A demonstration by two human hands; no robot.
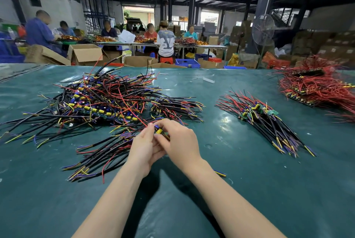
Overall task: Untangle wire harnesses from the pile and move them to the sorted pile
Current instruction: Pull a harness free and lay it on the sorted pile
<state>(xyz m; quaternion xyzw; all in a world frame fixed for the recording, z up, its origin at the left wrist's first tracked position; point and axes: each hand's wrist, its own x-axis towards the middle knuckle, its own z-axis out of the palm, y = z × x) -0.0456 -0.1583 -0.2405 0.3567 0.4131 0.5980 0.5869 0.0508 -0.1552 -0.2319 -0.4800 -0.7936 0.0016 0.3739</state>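
While both hands meet at frame centre, the harness [159, 131] sits between them. Its small board end, with a yellow capacitor, is pinched by fingertips of the left hand [143, 149] and the right hand [180, 141]. Each grip is narrow and closed on that one piece.

Its wires appear to trail down-left from the grip, so the long axis runs from centre toward the lower left of the frame. There they join a loose bundle [99, 157] on the surface [288, 180]; which strands belong to the harness cannot be told.

The tangled pile [105, 97] spreads just above and left of the hands. The sorted pile [265, 120] lies right of centre, well apart from the hands, its wires laid roughly parallel and pointing lower right.

The coming move therefore likely goes rightward, and the right hand is nearer that pile. The trailing wires would first have to pull free of the bundle on the left. A red pile [317, 88] sits at the far right edge.
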